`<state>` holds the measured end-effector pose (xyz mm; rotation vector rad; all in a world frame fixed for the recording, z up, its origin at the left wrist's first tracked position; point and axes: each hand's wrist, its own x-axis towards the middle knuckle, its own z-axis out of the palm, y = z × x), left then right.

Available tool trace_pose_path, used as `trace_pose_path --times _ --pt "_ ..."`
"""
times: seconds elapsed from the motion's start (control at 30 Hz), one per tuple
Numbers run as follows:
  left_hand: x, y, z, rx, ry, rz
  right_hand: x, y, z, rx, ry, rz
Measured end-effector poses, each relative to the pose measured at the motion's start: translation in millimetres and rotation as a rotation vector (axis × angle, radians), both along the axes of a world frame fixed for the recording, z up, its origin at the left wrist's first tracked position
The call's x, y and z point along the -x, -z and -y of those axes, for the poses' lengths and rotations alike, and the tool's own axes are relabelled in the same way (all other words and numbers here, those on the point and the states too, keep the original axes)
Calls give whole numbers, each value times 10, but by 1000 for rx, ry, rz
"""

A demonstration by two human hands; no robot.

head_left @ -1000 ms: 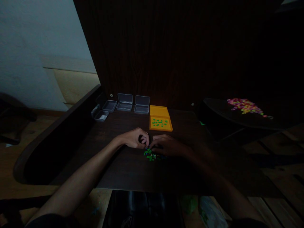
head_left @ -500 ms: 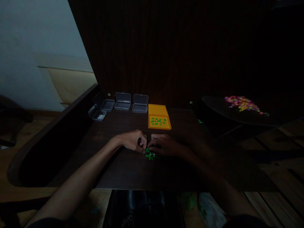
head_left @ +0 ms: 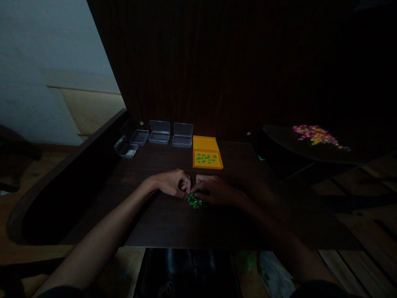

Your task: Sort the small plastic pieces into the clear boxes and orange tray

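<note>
A small heap of green and blue pieces (head_left: 194,202) lies on the dark wooden table (head_left: 161,223). My left hand (head_left: 171,182) rests just left of the heap with its fingers curled and its tips pinching at the pieces. My right hand (head_left: 214,190) lies on the heap's right side in shadow, fingers curled down onto it. The two hands nearly touch above the heap. What each fingertip holds is too small and dark to make out. Behind them stands an open orange box (head_left: 206,153) with several green pieces inside.
Three clear plastic boxes (head_left: 160,132) and one more with a white scrap (head_left: 125,149) line the table's back left. A heap of colourful pieces (head_left: 316,135) lies on a dark surface at the right. A curved dark rail (head_left: 62,174) borders the left.
Both hands have stayed at the heap, with the fingertips drawing slightly closer together. The view has shifted a little, so everything sits a bit lower-left than before.
</note>
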<state>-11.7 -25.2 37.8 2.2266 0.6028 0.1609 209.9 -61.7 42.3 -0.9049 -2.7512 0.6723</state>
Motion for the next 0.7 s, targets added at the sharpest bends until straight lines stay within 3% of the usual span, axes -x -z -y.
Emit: trace_pose_path --times 0.33,0.7 --pt "18 27 -21 11 5 -37 23 14 26 -39 -36 86" --pt "-19 -60 26 19 -34 -78 -89 -26 -51 -22 40 -53"
